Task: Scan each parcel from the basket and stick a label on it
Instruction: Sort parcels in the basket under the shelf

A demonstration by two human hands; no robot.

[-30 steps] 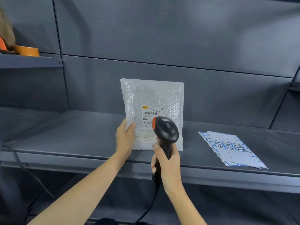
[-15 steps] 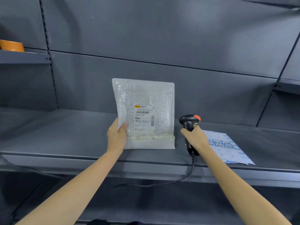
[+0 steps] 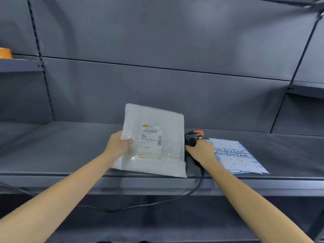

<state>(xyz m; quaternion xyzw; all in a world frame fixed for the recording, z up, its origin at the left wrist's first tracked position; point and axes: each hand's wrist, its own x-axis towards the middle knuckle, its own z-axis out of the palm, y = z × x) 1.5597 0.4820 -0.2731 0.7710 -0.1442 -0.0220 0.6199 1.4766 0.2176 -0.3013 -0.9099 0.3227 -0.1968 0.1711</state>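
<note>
While my left hand [image 3: 119,144] pinches the parcel [image 3: 154,141] tilted on the shelf [image 3: 52,146], my right hand [image 3: 201,151] grips the scanner [image 3: 193,137] just right of it; the label sheet [image 3: 235,155] lies further right, nearest that hand.

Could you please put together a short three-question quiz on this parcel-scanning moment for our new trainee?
1. True or false: the left hand holds the bubble-wrap parcel by its left edge.
2. Where do the label sheets lie? A) on the shelf, right of the scanner; B) under the parcel; C) on the upper shelf.
3. Fill in: the right hand rests on the ____.

Key: 1 true; 2 A; 3 scanner.
</note>
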